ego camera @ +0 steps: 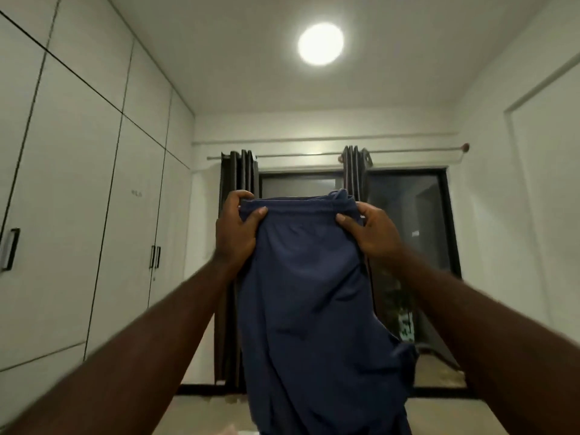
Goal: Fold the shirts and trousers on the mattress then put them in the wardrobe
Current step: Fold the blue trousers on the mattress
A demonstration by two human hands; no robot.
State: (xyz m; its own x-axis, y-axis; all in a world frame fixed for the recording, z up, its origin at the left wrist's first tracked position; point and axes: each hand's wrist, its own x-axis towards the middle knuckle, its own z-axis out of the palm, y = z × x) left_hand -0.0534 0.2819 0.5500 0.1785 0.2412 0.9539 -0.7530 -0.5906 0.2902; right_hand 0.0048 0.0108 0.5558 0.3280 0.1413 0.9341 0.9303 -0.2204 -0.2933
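A pair of navy blue trousers point(310, 296) hangs in the air in front of me, waistband up. My left hand point(237, 230) grips the left end of the waistband, thumb over the front of the cloth. My right hand point(368, 230) grips the right end in the same way. Both arms are stretched forward and up. The legs of the trousers drop out of the bottom of the view. The white wardrobe point(78, 199) runs along the left wall, doors closed. The mattress is out of sight.
Dark curtains point(238, 174) hang beside a dark glass door point(408, 230) straight ahead. A round ceiling light point(320, 43) is lit. A white wall point(518, 183) is on the right. Black handles point(155, 257) sit on the wardrobe doors.
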